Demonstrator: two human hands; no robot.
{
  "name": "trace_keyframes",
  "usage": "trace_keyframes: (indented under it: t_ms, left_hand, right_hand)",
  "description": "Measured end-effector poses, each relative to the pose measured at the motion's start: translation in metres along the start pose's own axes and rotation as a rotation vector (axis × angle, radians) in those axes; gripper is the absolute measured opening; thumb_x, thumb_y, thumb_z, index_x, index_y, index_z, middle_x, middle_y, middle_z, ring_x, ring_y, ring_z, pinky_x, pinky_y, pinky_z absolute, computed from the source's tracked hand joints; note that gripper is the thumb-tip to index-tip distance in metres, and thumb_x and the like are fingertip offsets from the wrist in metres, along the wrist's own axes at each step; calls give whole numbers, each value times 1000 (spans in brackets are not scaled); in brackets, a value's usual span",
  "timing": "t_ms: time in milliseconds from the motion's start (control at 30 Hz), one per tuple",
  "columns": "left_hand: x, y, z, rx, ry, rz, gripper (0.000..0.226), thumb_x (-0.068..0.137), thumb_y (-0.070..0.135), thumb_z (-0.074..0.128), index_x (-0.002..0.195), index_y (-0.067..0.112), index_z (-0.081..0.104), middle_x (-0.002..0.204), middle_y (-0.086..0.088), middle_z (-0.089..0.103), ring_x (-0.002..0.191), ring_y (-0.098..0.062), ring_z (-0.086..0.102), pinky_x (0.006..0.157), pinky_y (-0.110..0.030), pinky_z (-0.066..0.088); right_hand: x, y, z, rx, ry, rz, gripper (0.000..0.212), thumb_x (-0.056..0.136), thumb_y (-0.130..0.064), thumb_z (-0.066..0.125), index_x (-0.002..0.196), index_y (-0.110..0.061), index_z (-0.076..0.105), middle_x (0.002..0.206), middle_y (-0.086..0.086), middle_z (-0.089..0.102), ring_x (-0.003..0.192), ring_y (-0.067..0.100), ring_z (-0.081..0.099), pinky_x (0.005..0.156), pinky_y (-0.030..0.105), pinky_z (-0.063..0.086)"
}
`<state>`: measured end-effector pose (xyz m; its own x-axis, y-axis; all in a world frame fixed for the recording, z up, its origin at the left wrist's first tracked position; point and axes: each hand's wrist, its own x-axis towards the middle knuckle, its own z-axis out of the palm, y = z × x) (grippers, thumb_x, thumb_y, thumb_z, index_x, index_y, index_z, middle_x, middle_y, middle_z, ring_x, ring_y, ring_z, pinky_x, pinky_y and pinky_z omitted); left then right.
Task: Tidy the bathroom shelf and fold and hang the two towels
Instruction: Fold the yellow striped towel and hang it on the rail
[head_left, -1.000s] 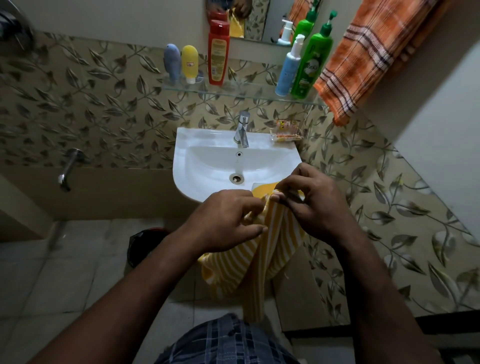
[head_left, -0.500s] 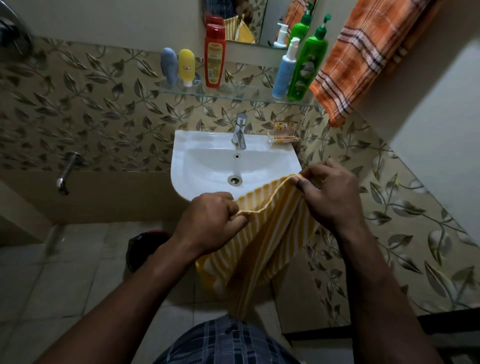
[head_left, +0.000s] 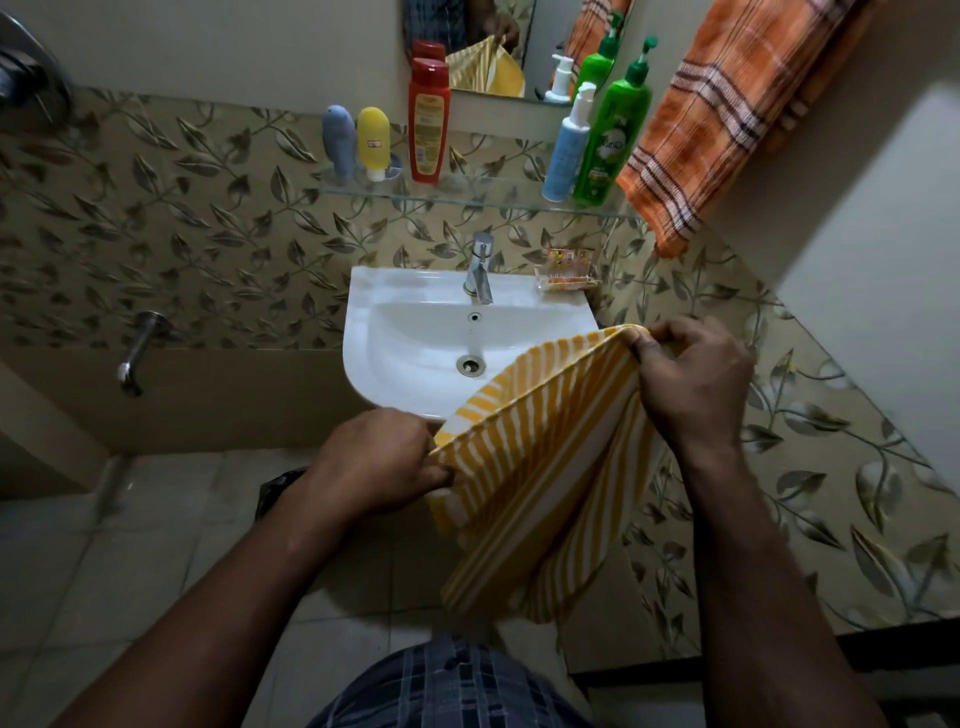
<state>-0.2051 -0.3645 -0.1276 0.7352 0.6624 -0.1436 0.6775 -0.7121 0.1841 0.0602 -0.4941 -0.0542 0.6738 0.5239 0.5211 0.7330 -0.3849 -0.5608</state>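
Observation:
A yellow and white striped towel (head_left: 540, 467) hangs stretched between my hands in front of the sink. My left hand (head_left: 379, 462) grips its lower left corner. My right hand (head_left: 685, 374) pinches the upper right corner, held higher. An orange checked towel (head_left: 717, 114) hangs at the upper right on the wall. The glass shelf (head_left: 483, 195) carries a grey tube (head_left: 337, 137), a yellow tube (head_left: 374, 140), a red bottle (head_left: 428, 122), a white and blue pump bottle (head_left: 569, 145) and a green pump bottle (head_left: 613, 135), all upright.
A white sink (head_left: 410, 338) with a steel tap (head_left: 480, 273) stands under the shelf, a soap dish (head_left: 566, 273) at its right back corner. A mirror (head_left: 493, 47) is above. A wall spout (head_left: 137, 353) sticks out at left. The floor is tiled.
My hands have moved apart from a bunched grip. The right hand went up and to the right, spreading the striped towel's top edge taut.

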Motion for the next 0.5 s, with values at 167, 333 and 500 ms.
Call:
trace_keyframes:
  t_ms: [167,333,500]
  left_hand:
    - [-1,-7,9,31,-210,-174,41,86,63,69,108,29,71,96,4,66,92,-20,67,77,-35,55]
    - [9,-2,10,-149,22,-324,40,84,57,71,91,18,69,88,1,65,86,-27,68,68,-34,51]
    - [11,-22,17,-460,392,-120,27,95,42,72,87,18,82,88,3,69,78,-16,65,67,-28,49]
  right_hand:
    - [0,-2,-4,6,21,4,25,91,-34,78,101,-12,81,94,9,65,81,16,54,73,25,37]
    - [-5,0,-7,6,19,16,22,92,-32,77,101,-11,80,93,0,59,83,14,52,72,25,35]
    - [0,7,-16,21,93,49,26,92,-34,76,103,-11,79,95,1,64,86,16,58,82,38,54]
